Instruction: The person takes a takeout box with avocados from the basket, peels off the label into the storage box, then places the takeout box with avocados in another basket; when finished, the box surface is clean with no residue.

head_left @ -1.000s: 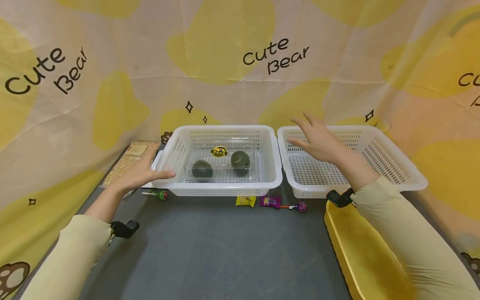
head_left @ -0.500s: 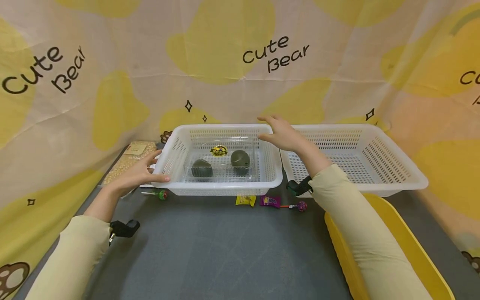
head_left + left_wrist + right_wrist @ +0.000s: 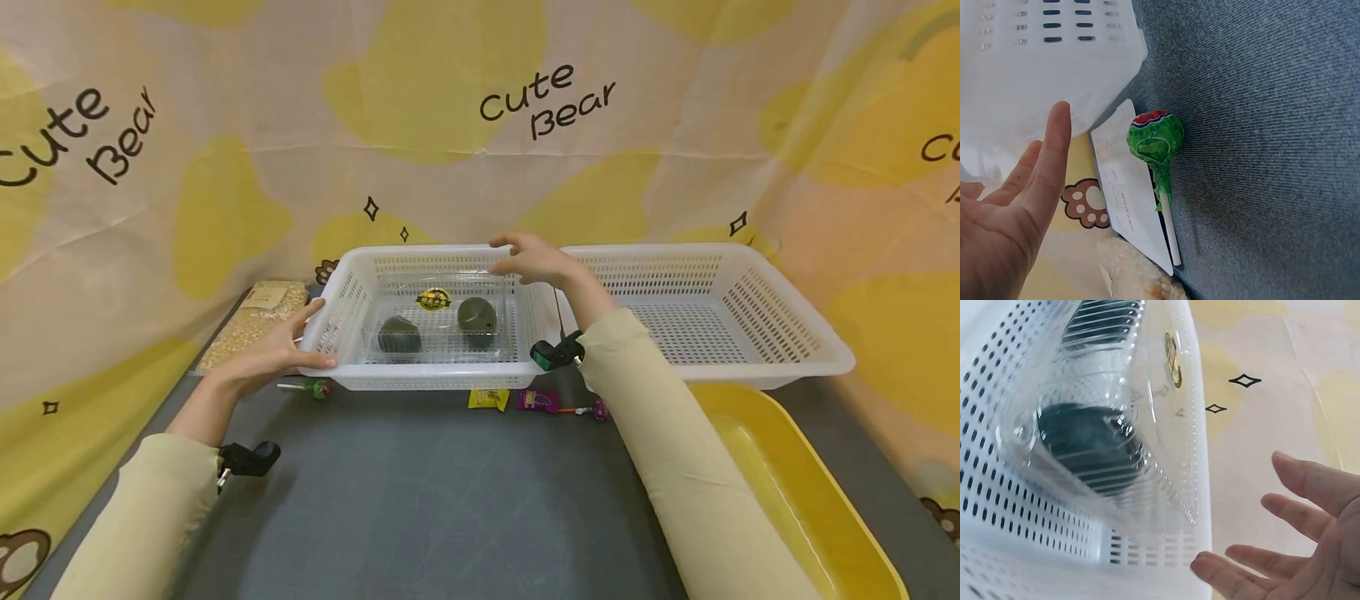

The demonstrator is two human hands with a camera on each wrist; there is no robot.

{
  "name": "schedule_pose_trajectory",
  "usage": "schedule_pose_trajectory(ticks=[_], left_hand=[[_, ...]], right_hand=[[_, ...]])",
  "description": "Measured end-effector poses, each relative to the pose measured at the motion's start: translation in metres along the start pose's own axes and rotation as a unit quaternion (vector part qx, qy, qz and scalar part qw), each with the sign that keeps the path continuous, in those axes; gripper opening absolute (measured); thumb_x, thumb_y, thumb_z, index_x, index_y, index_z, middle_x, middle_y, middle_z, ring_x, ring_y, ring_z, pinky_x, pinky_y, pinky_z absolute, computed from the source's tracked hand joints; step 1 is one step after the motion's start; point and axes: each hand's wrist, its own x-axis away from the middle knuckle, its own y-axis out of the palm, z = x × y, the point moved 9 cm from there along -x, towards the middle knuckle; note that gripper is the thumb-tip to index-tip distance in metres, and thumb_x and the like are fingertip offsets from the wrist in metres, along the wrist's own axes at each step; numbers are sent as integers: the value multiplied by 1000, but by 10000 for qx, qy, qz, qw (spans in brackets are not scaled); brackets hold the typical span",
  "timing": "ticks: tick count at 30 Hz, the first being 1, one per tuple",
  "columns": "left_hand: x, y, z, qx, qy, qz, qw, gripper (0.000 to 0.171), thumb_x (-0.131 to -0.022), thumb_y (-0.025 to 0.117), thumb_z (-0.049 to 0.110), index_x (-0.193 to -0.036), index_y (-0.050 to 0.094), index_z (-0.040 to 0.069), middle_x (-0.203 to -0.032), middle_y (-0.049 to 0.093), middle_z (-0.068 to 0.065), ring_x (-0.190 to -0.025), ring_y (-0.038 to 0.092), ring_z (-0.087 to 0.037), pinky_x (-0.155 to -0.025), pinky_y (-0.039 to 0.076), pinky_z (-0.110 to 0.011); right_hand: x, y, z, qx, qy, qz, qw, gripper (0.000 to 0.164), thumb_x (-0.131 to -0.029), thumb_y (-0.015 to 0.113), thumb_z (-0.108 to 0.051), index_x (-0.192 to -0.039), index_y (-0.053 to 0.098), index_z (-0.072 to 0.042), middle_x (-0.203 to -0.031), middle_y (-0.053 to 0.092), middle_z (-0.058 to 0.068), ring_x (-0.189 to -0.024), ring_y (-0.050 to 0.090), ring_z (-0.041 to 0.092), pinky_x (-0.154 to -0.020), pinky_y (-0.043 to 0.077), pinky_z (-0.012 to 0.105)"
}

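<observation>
A clear plastic clamshell box point(image 3: 442, 333) with a black and yellow label lies in the left white basket point(image 3: 427, 379). Two dark green round items point(image 3: 477, 318) show through its lid. My left hand point(image 3: 273, 354) is at that basket's left end, thumb and fingers spread around the corner; in the left wrist view its fingertip overlaps the white wall. Over the basket's right rim my right hand point(image 3: 536, 260) hovers with loosely bent fingers and nothing in them. The right wrist view shows its fingertips point(image 3: 1207, 565) close to the rim, to one side of the clamshell box.
A second white basket point(image 3: 780, 367) stands to the right. In front of it is a yellow tray point(image 3: 847, 508). A green lollipop point(image 3: 1155, 140), yellow wrapped candy point(image 3: 488, 400), purple candy point(image 3: 538, 401) and another lollipop point(image 3: 598, 410) lie near the baskets. A bag of kernels point(image 3: 251, 325) lies left.
My right hand has moved left from above the right basket to over the left basket's right end. My left hand has come closer around the left corner. The clamshell box stays inside.
</observation>
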Motion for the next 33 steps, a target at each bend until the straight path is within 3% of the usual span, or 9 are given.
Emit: schedule_pose_trajectory(ticks=[6, 11, 15, 20, 26, 30, 33], left_hand=[[-2, 1, -5, 182, -114, -86, 9997, 113, -87, 72, 10, -158, -15, 21, -159, 14, -30, -107, 57, -11, -84, 56, -30], [-1, 0, -4, 161, -161, -99, 9997, 114, -87, 72, 10, -158, -16, 22, -159, 14, -29, -108, 56, -14, -85, 56, -31], [-1, 1, -4, 145, -173, -112, 9997, 114, -87, 72, 10, -158, -16, 21, -159, 12, -29, -111, 54, -16, -84, 56, -30], [-1, 2, -4, 124, -217, -146, 9996, 114, -87, 72, 12, -158, -17, 23, -159, 12, -29, -113, 53, -18, -87, 55, -32], [-1, 1, -5, 130, -234, -171, 9995, 114, -88, 71, 12, -158, -18, 23, -158, 14, -30, -114, 53, -19, -86, 55, -31], [-1, 2, -5, 156, -217, -189, 9995, 114, -88, 71, 11, -158, -18, 24, -158, 15, -30, -119, 50, -26, -86, 55, -29], [-1, 3, -6, 182, -198, -219, 9994, 114, -88, 71, 11, -157, -18, 24, -159, 13, -29, -124, 47, -31, -86, 55, -30]], right_hand=[[-8, 14, 9, -288, 566, -344, 9974, 63, -97, 62, -19, -153, 35, -16, -160, 33, 11, -145, 36, 38, -114, 39, 53], [-11, 25, 13, -289, 835, -502, 9948, 70, -94, 64, -15, -155, 32, -24, -164, 24, 8, -146, 30, 46, -113, 40, 57], [-11, 32, 17, -198, 978, -711, 9925, 69, -93, 65, -12, -154, 33, -22, -166, 18, 9, -147, 27, 49, -111, 40, 61], [-10, 35, 24, -225, 1161, -862, 9892, 62, -93, 65, -10, -149, 38, -17, -163, 23, 12, -138, 39, 53, -104, 48, 58], [-9, 37, 29, -246, 1176, -980, 9879, 59, -94, 63, -10, -146, 37, -16, -152, 35, 16, -113, 59, 40, -95, 55, 50], [-8, 39, 33, -384, 1277, -1058, 9854, 56, -96, 62, -9, -144, 36, -17, -125, 45, 14, -90, 56, 28, -93, 55, 47], [-7, 41, 34, -477, 1330, -1085, 9840, 53, -96, 62, -9, -142, 37, -17, -114, 44, 11, -83, 51, 24, -91, 55, 45]])
